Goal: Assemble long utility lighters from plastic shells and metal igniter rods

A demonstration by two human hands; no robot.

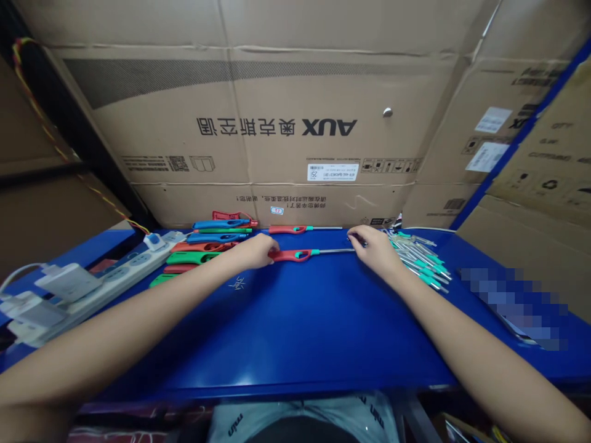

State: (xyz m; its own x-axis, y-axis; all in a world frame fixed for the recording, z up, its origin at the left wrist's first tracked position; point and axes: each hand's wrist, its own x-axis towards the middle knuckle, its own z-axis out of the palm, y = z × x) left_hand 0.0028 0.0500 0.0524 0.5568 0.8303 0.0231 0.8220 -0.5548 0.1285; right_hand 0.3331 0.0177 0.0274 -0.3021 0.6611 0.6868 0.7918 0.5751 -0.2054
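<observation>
Lighter point(289, 255) held in left fingers point(270, 243), right fingers point(358, 231) at its rod point(336, 251), hold unclear, blue tabletop point(295, 332) spreading to near edge point(258, 392)

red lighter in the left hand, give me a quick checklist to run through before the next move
1. Left hand on the red lighter: ok, fingers at the handle's rear end.
2. Right hand touching the lighter's metal tube: cannot tell, fingers are close to its tip.
3. Second red lighter apart from the held one: ok, it lies behind.
4. Pile of metal tubes apart from the held lighter: ok, off to the right.
5. Blue tabletop free of loose bits: not ok, small pale pieces lie scattered.
</observation>
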